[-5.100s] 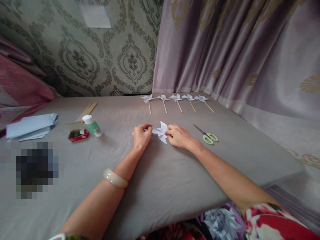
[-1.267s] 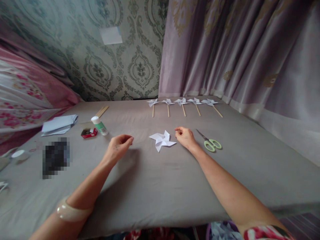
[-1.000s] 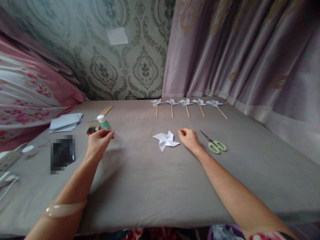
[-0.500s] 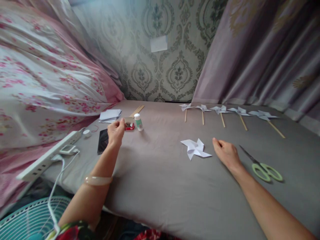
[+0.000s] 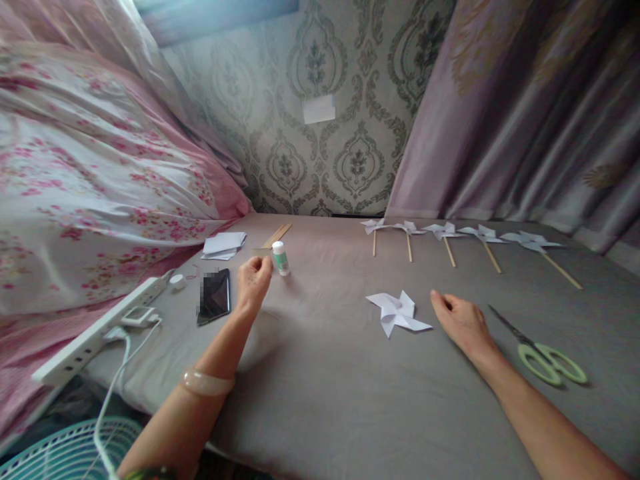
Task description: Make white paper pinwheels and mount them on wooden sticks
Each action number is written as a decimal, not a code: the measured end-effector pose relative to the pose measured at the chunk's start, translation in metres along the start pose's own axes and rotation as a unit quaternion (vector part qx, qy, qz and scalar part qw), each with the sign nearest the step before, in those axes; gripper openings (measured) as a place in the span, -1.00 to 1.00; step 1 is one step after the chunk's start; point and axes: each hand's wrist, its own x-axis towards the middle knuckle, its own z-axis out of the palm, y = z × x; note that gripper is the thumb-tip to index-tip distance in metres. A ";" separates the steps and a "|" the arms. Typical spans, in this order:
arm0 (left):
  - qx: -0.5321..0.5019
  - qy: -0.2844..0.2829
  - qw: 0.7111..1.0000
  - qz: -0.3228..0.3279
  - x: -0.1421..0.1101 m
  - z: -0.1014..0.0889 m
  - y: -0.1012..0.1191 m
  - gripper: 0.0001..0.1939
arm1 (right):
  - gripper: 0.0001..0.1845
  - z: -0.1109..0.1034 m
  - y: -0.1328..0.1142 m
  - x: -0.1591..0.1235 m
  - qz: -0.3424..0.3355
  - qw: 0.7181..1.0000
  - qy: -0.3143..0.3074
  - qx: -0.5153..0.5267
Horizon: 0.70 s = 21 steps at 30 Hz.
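Observation:
My left hand [image 5: 254, 283] is raised over the back left of the table, fingers pinched together. What it holds, if anything, is too small or hidden. It hides the small red box seen earlier. Just right of it stands a white and green glue bottle [image 5: 281, 259]. My right hand [image 5: 463, 323] rests on the cloth with its fingers curled closed, nothing visible in it. Left of its thumb lies a folded white paper pinwheel [image 5: 397, 312] without a stick. Scissors with light green handles [image 5: 547, 360] lie to its right.
Several paper pinwheels on sticks [image 5: 447, 233] lie along the back right. Wooden sticks [image 5: 277, 236], folded white paper [image 5: 223, 245] and a phone [image 5: 215, 297] are at the left. A power strip [image 5: 100, 333] with cables lines the left edge, above a fan [image 5: 70, 453].
My left hand has moved right, away from the phone and in front of the red box, now hidden. My right hand stays by the pinwheel. The view has tilted up slightly.

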 end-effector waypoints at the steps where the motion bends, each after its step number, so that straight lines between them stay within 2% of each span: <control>1: -0.005 -0.019 1.000 0.018 -0.006 0.005 0.003 -0.67 | -0.54 0.000 -0.001 0.000 0.002 1.000 -0.002 0.001; 6: -0.016 -0.189 0.978 0.088 -0.042 0.027 0.021 -0.60 | -0.55 -0.003 -0.003 -0.001 0.005 1.000 -0.002 -0.002; 7: -0.013 -0.212 0.972 0.096 -0.048 0.031 0.023 -0.60 | -0.55 -0.004 -0.003 -0.001 0.005 1.000 -0.005 -0.001; 9: -0.014 -0.220 0.970 0.100 -0.053 0.034 0.024 -0.60 | -0.55 -0.004 -0.002 -0.001 0.003 1.000 -0.010 0.001; 11: -0.019 -0.191 0.977 0.089 -0.049 0.032 0.020 -0.59 | -0.56 -0.005 -0.001 -0.001 0.005 1.000 -0.016 0.002; 13: -0.021 -0.138 0.988 0.067 -0.035 0.023 0.012 -0.60 | -0.56 -0.005 -0.001 0.000 0.013 1.000 -0.021 0.000; 19: 0.003 0.056 0.998 0.006 0.032 -0.021 -0.023 -0.67 | -0.55 -0.003 0.000 0.000 0.021 0.999 -0.031 -0.008; 21: 0.032 0.085 0.996 -0.006 0.048 -0.028 -0.032 -0.69 | -0.56 -0.002 0.002 0.000 0.023 0.999 -0.031 -0.010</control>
